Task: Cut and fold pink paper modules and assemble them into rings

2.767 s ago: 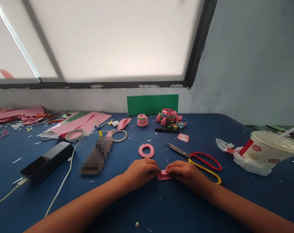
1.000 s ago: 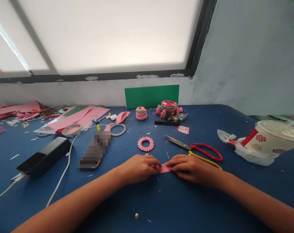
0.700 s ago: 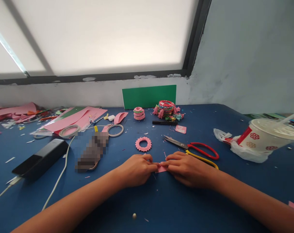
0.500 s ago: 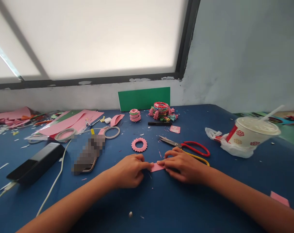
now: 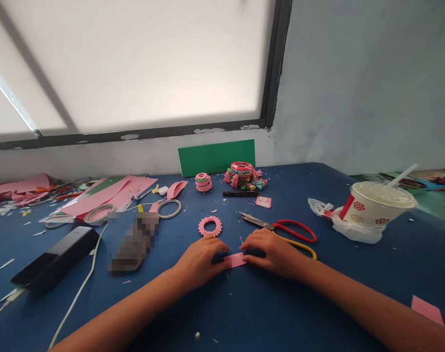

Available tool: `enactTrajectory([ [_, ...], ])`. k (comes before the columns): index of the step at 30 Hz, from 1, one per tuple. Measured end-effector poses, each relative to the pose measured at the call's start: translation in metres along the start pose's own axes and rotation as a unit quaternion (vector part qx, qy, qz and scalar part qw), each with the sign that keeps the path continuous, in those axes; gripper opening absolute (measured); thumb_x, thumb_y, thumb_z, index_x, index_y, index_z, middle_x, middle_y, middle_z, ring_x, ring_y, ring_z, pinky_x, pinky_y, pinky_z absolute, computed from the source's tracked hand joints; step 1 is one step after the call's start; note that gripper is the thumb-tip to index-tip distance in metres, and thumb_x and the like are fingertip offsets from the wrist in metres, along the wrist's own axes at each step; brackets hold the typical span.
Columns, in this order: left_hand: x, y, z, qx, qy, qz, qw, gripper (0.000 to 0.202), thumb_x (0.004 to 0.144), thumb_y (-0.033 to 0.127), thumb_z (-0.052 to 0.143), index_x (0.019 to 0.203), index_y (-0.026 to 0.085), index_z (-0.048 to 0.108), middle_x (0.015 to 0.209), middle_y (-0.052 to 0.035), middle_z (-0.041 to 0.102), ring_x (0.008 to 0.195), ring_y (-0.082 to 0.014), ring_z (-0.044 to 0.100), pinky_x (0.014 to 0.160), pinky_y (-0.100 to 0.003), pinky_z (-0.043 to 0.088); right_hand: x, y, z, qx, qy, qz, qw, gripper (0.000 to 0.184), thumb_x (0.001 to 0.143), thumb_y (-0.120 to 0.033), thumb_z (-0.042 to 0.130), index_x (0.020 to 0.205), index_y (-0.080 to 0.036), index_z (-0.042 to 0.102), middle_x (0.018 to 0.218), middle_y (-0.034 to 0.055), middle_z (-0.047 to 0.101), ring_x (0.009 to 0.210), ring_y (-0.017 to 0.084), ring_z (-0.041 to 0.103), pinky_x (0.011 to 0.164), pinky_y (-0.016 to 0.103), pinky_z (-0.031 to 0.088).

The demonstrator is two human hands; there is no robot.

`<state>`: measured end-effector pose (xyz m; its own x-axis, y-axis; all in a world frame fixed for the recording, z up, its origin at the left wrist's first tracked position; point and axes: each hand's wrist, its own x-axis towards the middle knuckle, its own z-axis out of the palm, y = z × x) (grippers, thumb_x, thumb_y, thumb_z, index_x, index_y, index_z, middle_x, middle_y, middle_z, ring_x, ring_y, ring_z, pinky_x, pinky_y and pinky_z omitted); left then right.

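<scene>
A small pink paper strip [image 5: 235, 260] lies at the front middle of the blue table [image 5: 281, 313]. The thumb of my left hand [image 5: 199, 259] is at its left end, the fingers curled above. At the right end, my right hand [image 5: 272, 252] has its thumb on the paper, fingertips arched just beyond. Both hands grip the strip by its ends. Behind my left hand sits a pink folded-paper ring [image 5: 210, 226]. Scissors with one red and one yellow handle [image 5: 295, 231] lie behind my right hand, blades pointing left.
At the back stand a small stack of pink rings [image 5: 203, 182] and a larger colourful paper piece [image 5: 242, 175]. A black pen [image 5: 240, 194] lies before them. A paper cup [image 5: 378, 205] stands right. Tape rolls [image 5: 169, 209], a black device [image 5: 57, 256] and a cable [image 5: 81, 281] occupy the left.
My fingers have gone from pressing flat on the strip to arching, with the thumbs at its ends. The whole view has tilted up slightly.
</scene>
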<state>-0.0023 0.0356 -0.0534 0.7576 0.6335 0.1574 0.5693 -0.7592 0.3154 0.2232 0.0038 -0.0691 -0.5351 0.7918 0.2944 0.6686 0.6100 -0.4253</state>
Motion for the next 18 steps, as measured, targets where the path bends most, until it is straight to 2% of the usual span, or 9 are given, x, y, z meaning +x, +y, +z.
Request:
enactTrajectory([
  [3, 0.002, 0.002, 0.005, -0.007, 0.017, 0.009, 1.0, 0.023, 0.079, 0.03, 0.057, 0.098, 0.02, 0.065, 0.096, -0.0069, 0.061, 0.09, -0.0195, 0.055, 0.082, -0.031, 0.042, 0.001, -0.004, 0.008, -0.014, 0.014, 0.002, 1.0, 0.023, 0.08, -0.029, 0.06, 0.101, -0.021, 0.065, 0.098, 0.0074, 0.06, 0.09, 0.021, 0.054, 0.08, 0.034, 0.041],
  [6, 0.003, 0.003, 0.006, -0.058, 0.004, 0.007, 0.998, 0.012, 0.079, 0.022, 0.057, 0.083, 0.021, 0.068, 0.087, -0.0031, 0.062, 0.085, -0.0163, 0.055, 0.079, -0.027, 0.041, 0.002, -0.01, 0.01, -0.001, 0.019, 0.006, 1.0, 0.01, 0.078, -0.024, 0.061, 0.087, -0.023, 0.067, 0.094, 0.0047, 0.06, 0.087, 0.02, 0.055, 0.08, 0.035, 0.041],
  [8, 0.003, 0.004, 0.006, -0.085, -0.002, -0.017, 0.996, 0.009, 0.078, 0.02, 0.058, 0.078, 0.02, 0.066, 0.082, -0.0017, 0.062, 0.082, -0.0151, 0.055, 0.076, -0.026, 0.041, 0.003, -0.015, 0.01, 0.024, 0.033, 0.023, 0.999, 0.007, 0.078, -0.022, 0.061, 0.084, -0.021, 0.064, 0.09, 0.0038, 0.062, 0.084, 0.019, 0.056, 0.078, 0.034, 0.042],
  [10, 0.003, 0.005, 0.006, -0.091, 0.006, -0.048, 0.995, 0.009, 0.075, 0.025, 0.062, 0.081, 0.018, 0.065, 0.083, -0.0019, 0.062, 0.081, -0.0159, 0.055, 0.075, -0.026, 0.041, 0.004, -0.019, 0.011, 0.038, 0.047, 0.047, 0.997, 0.012, 0.078, -0.025, 0.061, 0.089, -0.02, 0.063, 0.091, 0.0046, 0.062, 0.086, 0.019, 0.056, 0.078, 0.033, 0.042],
  [13, 0.002, 0.005, 0.01, -0.095, 0.016, -0.091, 0.991, 0.023, 0.068, 0.033, 0.068, 0.086, 0.018, 0.064, 0.085, -0.0021, 0.061, 0.081, -0.017, 0.054, 0.073, -0.027, 0.04, 0.006, -0.019, 0.014, 0.016, 0.042, 0.063, 0.997, 0.018, 0.077, -0.028, 0.063, 0.093, -0.02, 0.065, 0.097, 0.0065, 0.061, 0.091, 0.021, 0.055, 0.081, 0.035, 0.042],
  [16, 0.001, 0.005, 0.012, -0.133, 0.009, -0.129, 0.983, 0.023, 0.066, 0.035, 0.069, 0.082, 0.019, 0.065, 0.079, 0.0, 0.059, 0.073, -0.0151, 0.052, 0.065, -0.024, 0.04, 0.006, -0.017, 0.015, 0.008, 0.035, 0.045, 0.998, 0.014, 0.076, -0.027, 0.064, 0.088, -0.021, 0.066, 0.095, 0.0058, 0.062, 0.089, 0.021, 0.055, 0.079, 0.034, 0.043],
  [18, 0.0, 0.006, 0.011, -0.166, 0.024, -0.126, 0.978, 0.018, 0.069, 0.035, 0.066, 0.078, 0.019, 0.066, 0.075, 0.0006, 0.057, 0.069, -0.0135, 0.05, 0.061, -0.023, 0.039, 0.005, -0.017, 0.014, 0.015, 0.053, 0.017, 0.998, 0.007, 0.076, -0.022, 0.064, 0.083, -0.02, 0.065, 0.091, 0.0044, 0.063, 0.087, 0.019, 0.056, 0.078, 0.032, 0.043],
])
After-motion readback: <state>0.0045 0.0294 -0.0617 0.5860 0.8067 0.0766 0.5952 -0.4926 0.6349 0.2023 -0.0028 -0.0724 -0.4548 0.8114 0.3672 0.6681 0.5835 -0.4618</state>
